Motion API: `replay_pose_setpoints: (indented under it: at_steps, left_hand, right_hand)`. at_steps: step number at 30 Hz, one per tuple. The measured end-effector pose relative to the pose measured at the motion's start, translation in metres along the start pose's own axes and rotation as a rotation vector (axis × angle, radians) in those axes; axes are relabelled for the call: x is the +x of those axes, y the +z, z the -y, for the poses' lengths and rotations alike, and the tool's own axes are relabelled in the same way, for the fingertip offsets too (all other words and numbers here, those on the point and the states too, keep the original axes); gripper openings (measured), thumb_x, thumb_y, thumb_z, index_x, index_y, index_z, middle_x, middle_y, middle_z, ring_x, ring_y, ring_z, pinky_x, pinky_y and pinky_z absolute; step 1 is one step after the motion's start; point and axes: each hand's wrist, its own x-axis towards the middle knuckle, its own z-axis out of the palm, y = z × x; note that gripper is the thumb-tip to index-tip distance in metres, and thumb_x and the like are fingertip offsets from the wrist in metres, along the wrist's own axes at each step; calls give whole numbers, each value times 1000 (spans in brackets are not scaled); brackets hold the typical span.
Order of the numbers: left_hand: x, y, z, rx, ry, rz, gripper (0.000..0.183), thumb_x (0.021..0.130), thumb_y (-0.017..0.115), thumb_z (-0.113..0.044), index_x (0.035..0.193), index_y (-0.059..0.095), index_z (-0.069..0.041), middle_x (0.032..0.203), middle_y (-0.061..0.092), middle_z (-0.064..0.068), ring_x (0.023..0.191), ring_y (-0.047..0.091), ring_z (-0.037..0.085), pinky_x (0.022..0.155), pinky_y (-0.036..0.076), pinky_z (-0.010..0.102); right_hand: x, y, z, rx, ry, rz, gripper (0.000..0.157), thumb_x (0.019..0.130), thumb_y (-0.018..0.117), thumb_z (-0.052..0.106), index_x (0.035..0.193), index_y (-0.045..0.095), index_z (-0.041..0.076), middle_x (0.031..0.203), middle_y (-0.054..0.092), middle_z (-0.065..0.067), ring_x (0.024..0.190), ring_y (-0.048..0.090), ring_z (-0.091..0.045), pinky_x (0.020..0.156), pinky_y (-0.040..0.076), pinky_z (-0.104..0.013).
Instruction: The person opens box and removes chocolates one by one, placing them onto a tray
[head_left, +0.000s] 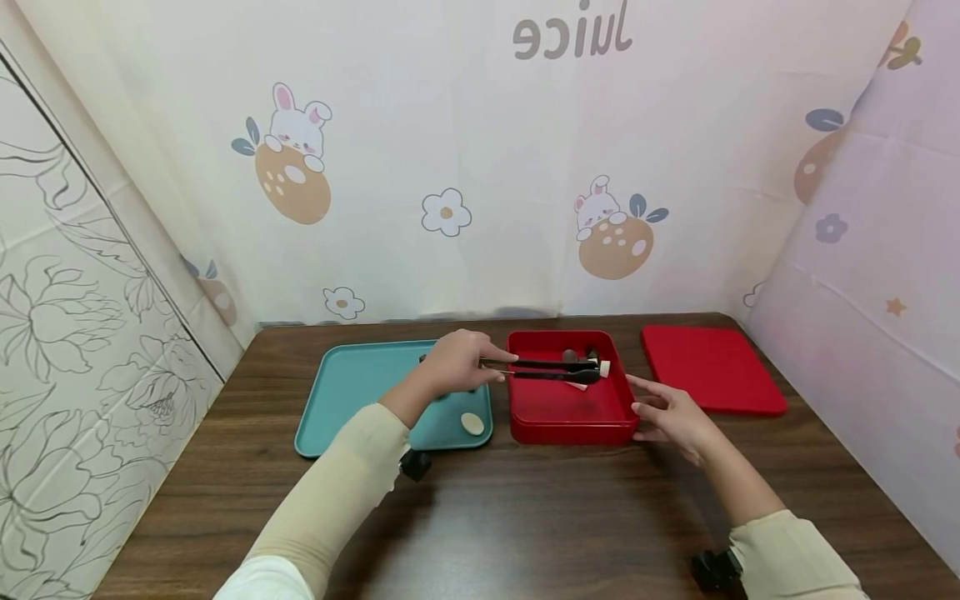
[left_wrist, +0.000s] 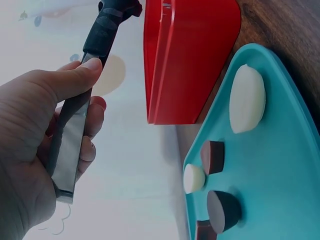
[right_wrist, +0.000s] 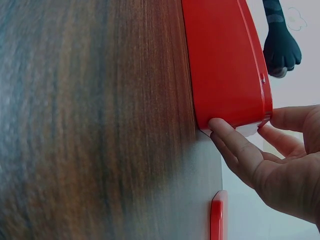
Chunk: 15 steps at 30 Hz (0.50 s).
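My left hand (head_left: 459, 362) holds metal tongs (left_wrist: 70, 142) with black tips, thumb on one side and fingers on the other. The tongs reach across the red box (head_left: 573, 433), and a small whitish piece (head_left: 604, 368) shows at their tips. Inside the box, dark brown pieces (head_left: 570, 356) lie near the far right corner, partly hidden by the tongs. My right hand (head_left: 678, 421) touches the outside of the box's right wall, fingers spread and thumb near the rim. On the teal tray (left_wrist: 285, 165) are a white oval piece (left_wrist: 247, 99) and several small brown and white chocolate-like pieces.
A flat red lid (head_left: 712, 368) lies on the wooden table (head_left: 517, 517) at the right, beside the box. The tray sits left of the box, close to it. A patterned curtain (head_left: 450, 275) hangs behind the table's back edge.
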Motion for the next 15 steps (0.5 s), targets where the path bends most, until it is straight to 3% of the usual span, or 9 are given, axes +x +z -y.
replay_pose_setpoints:
  at_steps: [7, 15]
  left_hand:
    - [-14, -6, 4, 42, 66, -58, 36, 88, 75, -25, 123, 71, -24, 70, 52, -8, 62, 48, 5, 57, 42, 23]
    - [-31, -5, 9, 17, 86, -104, 35, 85, 77, -20, 120, 73, -20, 73, 57, -8, 62, 50, 2, 55, 43, 19]
  right_hand:
    - [1, 1, 0, -1, 9, -4, 65, 100, 55, 10, 156, 22, 7, 145, 30, -36, 122, 48, -48, 83, 53, -49]
    - [1, 2, 1, 2, 23, -6, 65, 100, 55, 10, 156, 22, 7, 145, 30, -36, 121, 50, -46, 82, 54, -47]
